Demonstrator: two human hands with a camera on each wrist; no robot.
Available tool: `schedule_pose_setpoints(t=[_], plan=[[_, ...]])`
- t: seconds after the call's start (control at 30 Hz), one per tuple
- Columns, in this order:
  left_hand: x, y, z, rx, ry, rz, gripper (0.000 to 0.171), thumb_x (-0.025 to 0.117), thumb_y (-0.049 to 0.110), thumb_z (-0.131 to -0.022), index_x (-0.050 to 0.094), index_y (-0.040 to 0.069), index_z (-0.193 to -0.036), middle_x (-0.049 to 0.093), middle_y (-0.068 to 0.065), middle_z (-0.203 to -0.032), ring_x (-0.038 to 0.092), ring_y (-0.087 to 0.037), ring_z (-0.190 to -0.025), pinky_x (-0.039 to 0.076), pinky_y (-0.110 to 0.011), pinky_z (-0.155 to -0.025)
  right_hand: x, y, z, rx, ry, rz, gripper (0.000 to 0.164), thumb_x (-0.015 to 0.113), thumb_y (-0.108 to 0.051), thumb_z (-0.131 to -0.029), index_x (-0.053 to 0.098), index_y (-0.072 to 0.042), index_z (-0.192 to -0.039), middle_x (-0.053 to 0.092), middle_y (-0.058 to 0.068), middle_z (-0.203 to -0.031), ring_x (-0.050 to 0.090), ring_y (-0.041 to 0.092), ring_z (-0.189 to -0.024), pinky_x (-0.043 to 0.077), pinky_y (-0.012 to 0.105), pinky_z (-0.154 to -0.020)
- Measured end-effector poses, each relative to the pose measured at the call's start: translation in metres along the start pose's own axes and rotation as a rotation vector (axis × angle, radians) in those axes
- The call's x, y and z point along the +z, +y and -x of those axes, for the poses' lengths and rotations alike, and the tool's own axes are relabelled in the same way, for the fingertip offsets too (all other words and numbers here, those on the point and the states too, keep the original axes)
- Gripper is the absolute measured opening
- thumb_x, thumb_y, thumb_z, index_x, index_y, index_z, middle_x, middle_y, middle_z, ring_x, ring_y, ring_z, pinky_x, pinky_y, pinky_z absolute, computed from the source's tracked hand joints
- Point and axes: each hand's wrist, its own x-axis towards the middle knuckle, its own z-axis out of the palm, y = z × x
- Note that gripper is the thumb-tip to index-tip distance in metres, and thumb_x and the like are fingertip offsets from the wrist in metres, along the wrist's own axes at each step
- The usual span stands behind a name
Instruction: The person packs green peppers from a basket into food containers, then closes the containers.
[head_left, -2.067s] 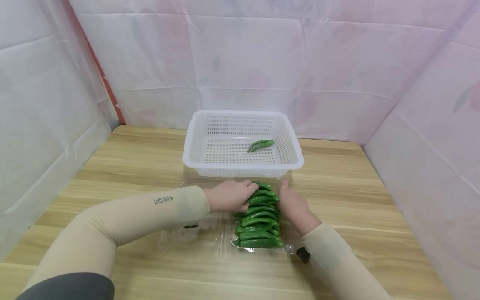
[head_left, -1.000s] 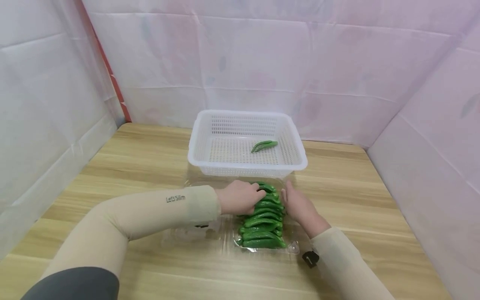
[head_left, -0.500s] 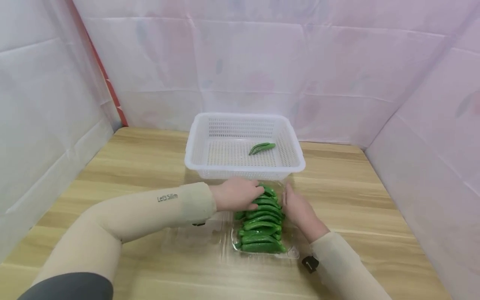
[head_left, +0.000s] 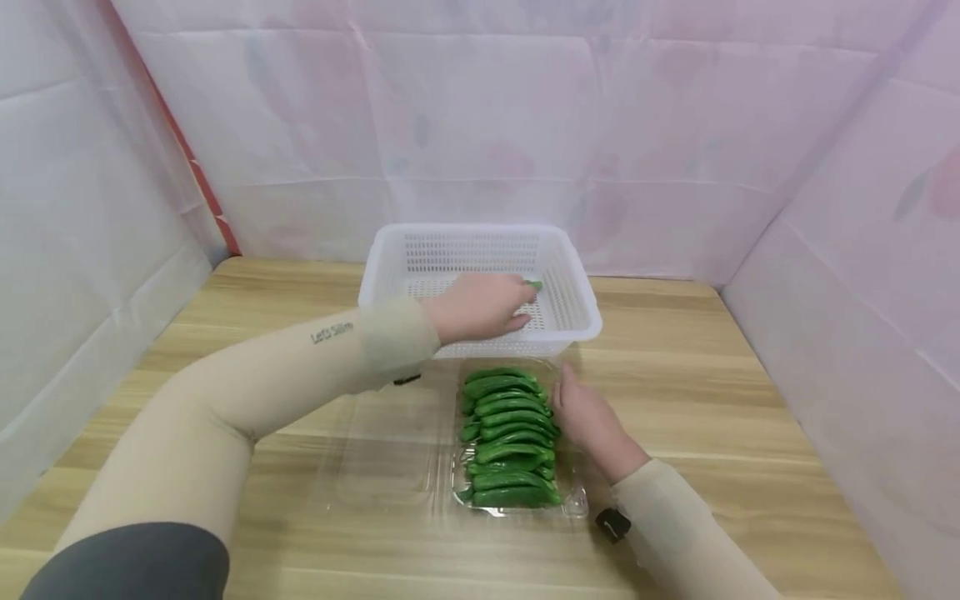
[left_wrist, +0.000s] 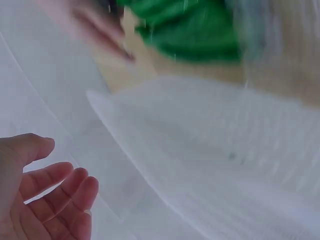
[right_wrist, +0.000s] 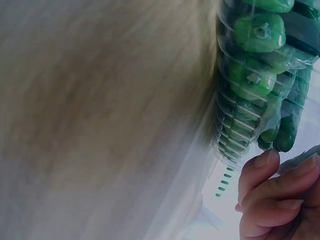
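My left hand (head_left: 480, 307) is over the white plastic basket (head_left: 592, 321), above the few green peppers (head_left: 535, 285) lying there and mostly covering them. In the left wrist view the left hand (left_wrist: 50, 200) has loosely bent fingers, with nothing between them. A clear clamshell box (head_left: 573, 504) lies unfolded in front of the basket. Its right half holds a stacked row of green peppers (head_left: 513, 429). At that half's right side, my right hand (head_left: 592, 421) holds the edge. The right wrist view shows the right hand's (right_wrist: 280, 195) curled fingers against the rim.
The box's transparent lid half (head_left: 386, 458) lies flat on the wooden table (head_left: 712, 417), beneath the left forearm. White patterned sheets (head_left: 480, 117) wall in the back and both sides.
My left hand has left the pepper row in the box and moved forward over the basket. The right hand has stayed at the box's right edge.
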Motion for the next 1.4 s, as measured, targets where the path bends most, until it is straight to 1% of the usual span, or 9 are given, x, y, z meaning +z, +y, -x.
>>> schedule_pose_setpoints(t=[0.17,0.3,0.37,0.5,0.57,0.77,1.0,1.2,1.4], plan=[[-0.014,-0.017,-0.031,-0.07,-0.1,-0.018,0.021,0.048,0.025,-0.097,0.061,0.011,-0.102,0.062,-0.004,-0.095,0.058,-0.017,-0.083,0.05,-0.033,-0.072,0.001,-0.003,0.004,0.004,0.011,0.0,0.05,0.028,-0.015,-0.101,0.019,0.016,-0.139,0.049,0.009,-0.057,0.053,0.024,-0.053,0.048,0.04,-0.052],[-0.009,-0.033,-0.051,-0.07,-0.175,-0.154,0.02,0.045,0.014,-0.097,0.062,0.01,-0.107,0.063,-0.005,-0.101,0.057,-0.017,-0.088,0.05,-0.035,-0.077,0.006,-0.008,0.008,0.002,0.001,-0.014,0.051,0.028,-0.015,-0.101,0.018,0.018,-0.138,0.045,0.007,-0.053,0.048,0.022,-0.049,0.046,0.037,-0.05],[-0.003,-0.044,-0.06,0.009,-0.212,-0.311,0.022,0.045,0.006,-0.095,0.063,0.01,-0.107,0.062,-0.005,-0.102,0.056,-0.018,-0.087,0.05,-0.034,-0.076,0.009,-0.011,0.01,0.012,-0.001,-0.021,0.051,0.028,-0.016,-0.101,0.018,0.017,-0.139,0.044,0.007,-0.053,0.047,0.02,-0.049,0.046,0.035,-0.05],[0.012,-0.066,-0.077,0.283,-0.249,-0.635,0.02,0.05,0.004,-0.094,0.062,0.01,-0.109,0.059,-0.007,-0.109,0.054,-0.021,-0.093,0.047,-0.033,-0.078,0.012,-0.02,0.014,0.034,0.0,-0.041,0.052,0.029,-0.018,-0.101,0.019,0.015,-0.14,0.044,0.006,-0.053,0.046,0.02,-0.048,0.043,0.033,-0.047],[0.022,-0.076,-0.082,0.406,-0.254,-0.725,0.022,0.052,0.004,-0.093,0.06,0.011,-0.111,0.057,-0.007,-0.113,0.053,-0.022,-0.099,0.045,-0.033,-0.082,0.014,-0.024,0.017,0.038,-0.005,-0.046,0.052,0.03,-0.017,-0.101,0.018,0.014,-0.14,0.044,0.006,-0.053,0.046,0.02,-0.048,0.042,0.033,-0.046],[0.055,-0.097,-0.074,0.524,-0.317,-0.789,0.055,0.056,0.005,-0.09,0.038,0.021,-0.14,0.047,-0.009,-0.133,0.05,-0.025,-0.112,0.043,-0.038,-0.091,0.016,-0.034,0.025,0.035,-0.019,-0.065,0.052,0.031,-0.017,-0.1,0.018,0.014,-0.14,0.047,0.005,-0.057,0.048,0.018,-0.051,0.044,0.032,-0.049],[0.073,-0.1,-0.064,0.515,-0.362,-0.8,0.076,0.06,0.001,-0.088,0.022,0.028,-0.147,0.037,-0.009,-0.142,0.048,-0.024,-0.114,0.043,-0.037,-0.092,0.014,-0.04,0.036,0.042,-0.031,-0.079,0.053,0.032,-0.017,-0.1,0.016,0.013,-0.141,0.048,0.004,-0.06,0.05,0.018,-0.054,0.047,0.031,-0.052],[0.081,-0.095,-0.063,0.455,-0.402,-0.717,0.072,0.063,0.002,-0.085,0.03,0.026,-0.144,0.048,-0.006,-0.13,0.05,-0.021,-0.108,0.042,-0.037,-0.093,0.014,-0.042,0.043,0.048,-0.033,-0.073,0.053,0.033,-0.017,-0.1,0.016,0.013,-0.141,0.048,0.005,-0.06,0.051,0.019,-0.055,0.048,0.033,-0.053],[0.087,-0.093,-0.063,0.387,-0.423,-0.653,0.041,0.062,0.003,-0.084,0.051,0.015,-0.122,0.059,-0.005,-0.107,0.055,-0.02,-0.095,0.044,-0.034,-0.088,0.014,-0.044,0.046,0.032,-0.034,-0.065,0.053,0.033,-0.017,-0.1,0.017,0.013,-0.141,0.051,0.007,-0.062,0.054,0.02,-0.057,0.048,0.034,-0.053]])
